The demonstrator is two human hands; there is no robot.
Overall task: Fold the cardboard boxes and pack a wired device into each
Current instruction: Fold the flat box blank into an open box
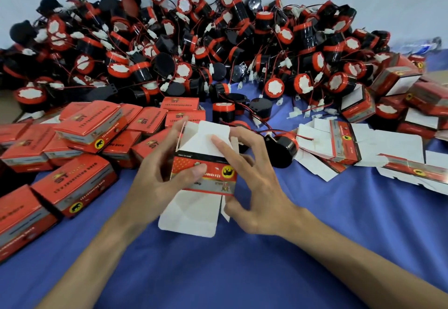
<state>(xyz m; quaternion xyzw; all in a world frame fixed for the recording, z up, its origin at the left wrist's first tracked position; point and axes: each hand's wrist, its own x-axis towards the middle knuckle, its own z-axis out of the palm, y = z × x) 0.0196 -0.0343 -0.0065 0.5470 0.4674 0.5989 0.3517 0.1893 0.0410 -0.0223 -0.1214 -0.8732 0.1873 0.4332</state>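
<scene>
A red and white cardboard box point(206, 175) stands half folded at the centre, its white flaps open at the far end and the near end. My left hand point(155, 175) grips its left side, thumb across the red printed face. My right hand point(249, 178) holds the right side, with its index finger pressing on the far white flap. A black wired device point(282, 147) with a red wire lies just right of the box. A huge heap of black and red wired devices point(194, 49) fills the back of the table.
Closed red boxes point(75, 136) are stacked at the left, more boxes point(397, 95) at the far right. Flat unfolded box blanks point(346, 144) lie spread at the right. Blue cloth point(242, 260) covers the table near me.
</scene>
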